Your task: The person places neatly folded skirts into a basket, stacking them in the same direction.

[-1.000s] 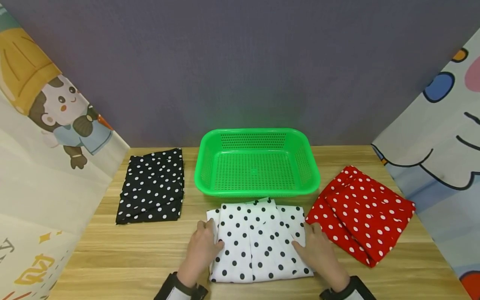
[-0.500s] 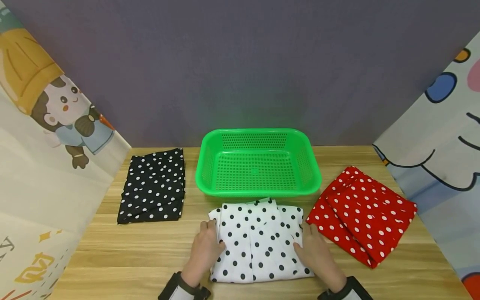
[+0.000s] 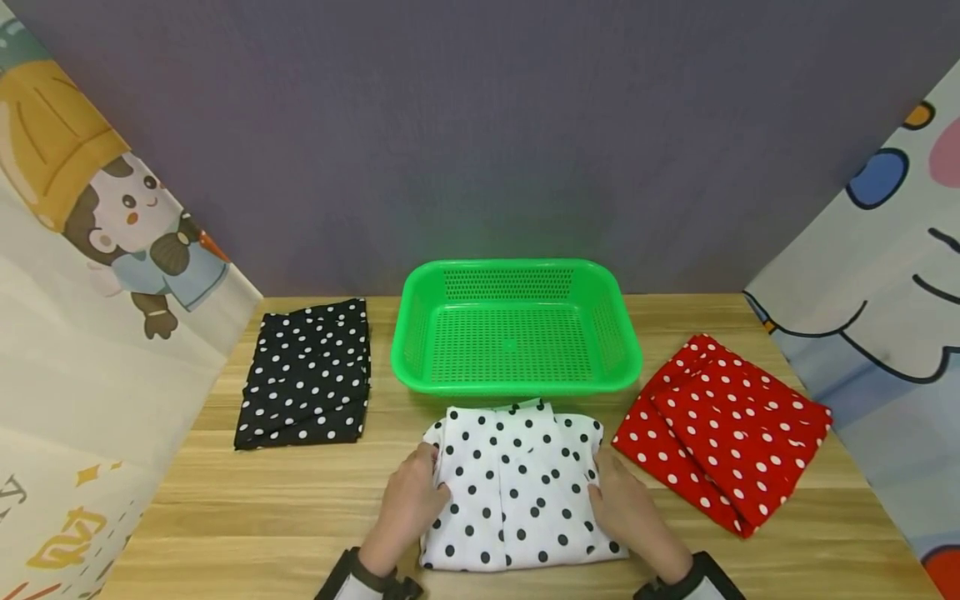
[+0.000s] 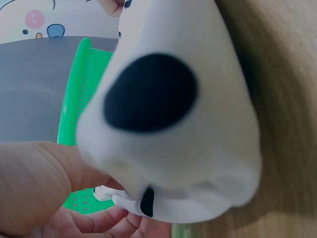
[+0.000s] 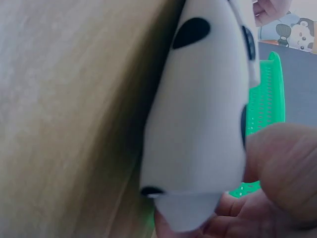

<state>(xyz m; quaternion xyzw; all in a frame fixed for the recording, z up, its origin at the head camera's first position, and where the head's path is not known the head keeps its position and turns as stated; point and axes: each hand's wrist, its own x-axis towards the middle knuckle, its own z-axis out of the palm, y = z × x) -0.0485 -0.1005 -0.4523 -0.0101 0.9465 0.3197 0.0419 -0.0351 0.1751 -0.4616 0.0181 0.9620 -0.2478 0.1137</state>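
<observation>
A folded white cloth with black dots (image 3: 517,492) lies on the table in front of the basket. My left hand (image 3: 408,500) grips its left edge, thumb on top; in the left wrist view the thumb and fingers (image 4: 111,220) pinch the fabric (image 4: 198,148) between them. At the opposite edge my right hand (image 3: 630,508) pinches the cloth the same way, and the right wrist view shows its thumb over the folded layers (image 5: 198,114) with the fingers (image 5: 237,218) beneath.
Just behind the cloth stands a green basket (image 3: 510,387) with nothing in it. A folded black dotted cloth (image 3: 303,375) lies at the left, a red dotted one (image 3: 735,425) at the right. Behind the wooden table (image 3: 247,517) rises a grey wall (image 3: 495,150).
Both hands have moved slightly inward along the white cloth's sides, and its upper side corners have drawn in. The fingers have closed further round its edges.
</observation>
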